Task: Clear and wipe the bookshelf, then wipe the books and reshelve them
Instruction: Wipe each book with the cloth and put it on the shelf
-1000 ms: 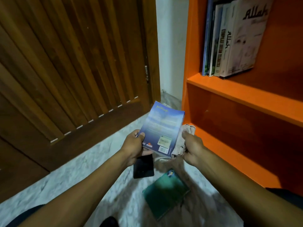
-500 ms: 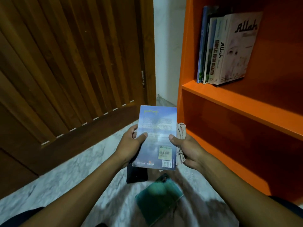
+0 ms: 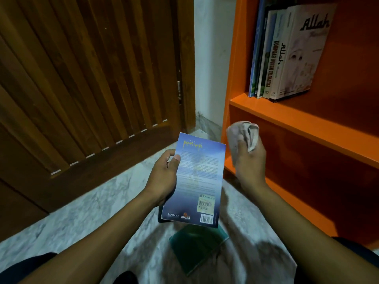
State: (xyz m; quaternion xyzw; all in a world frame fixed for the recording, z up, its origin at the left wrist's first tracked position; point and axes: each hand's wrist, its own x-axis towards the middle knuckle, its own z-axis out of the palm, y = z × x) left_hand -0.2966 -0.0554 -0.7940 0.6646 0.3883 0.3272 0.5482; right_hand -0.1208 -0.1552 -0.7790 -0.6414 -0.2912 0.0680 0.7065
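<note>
Left hand (image 3: 164, 177): grips the left long edge of the blue book, thumb curled onto the back cover, fingers hidden behind it.
Blue book (image 3: 198, 181): paperback held in the middle of the view above the floor, back cover facing up, tilted slightly; barcode and price sticker at its near right corner, yellow title lettering at the far end.
Right hand (image 3: 249, 165): fingers closed round a bunched cloth, raised just right of the book's far corner, apart from the cover.
Cloth (image 3: 243, 136): pale, crumpled, sticking out above the right fist, in front of the bookshelf's left upright.
Bookshelf (image 3: 287, 119): orange, on the right; the lower compartment visible here shows bare boards.
Shelved books (image 3: 287, 54): a short row standing at the left end of the upper shelf, the outermost white one leaning, cover reading "Allah".
Green book (image 3: 196, 249): lying flat on the floor, near, below the held book.
Floor (image 3: 92, 206): grey-white marbled tile.
Door (image 3: 92, 78): dark slatted wood, left and far.
</note>
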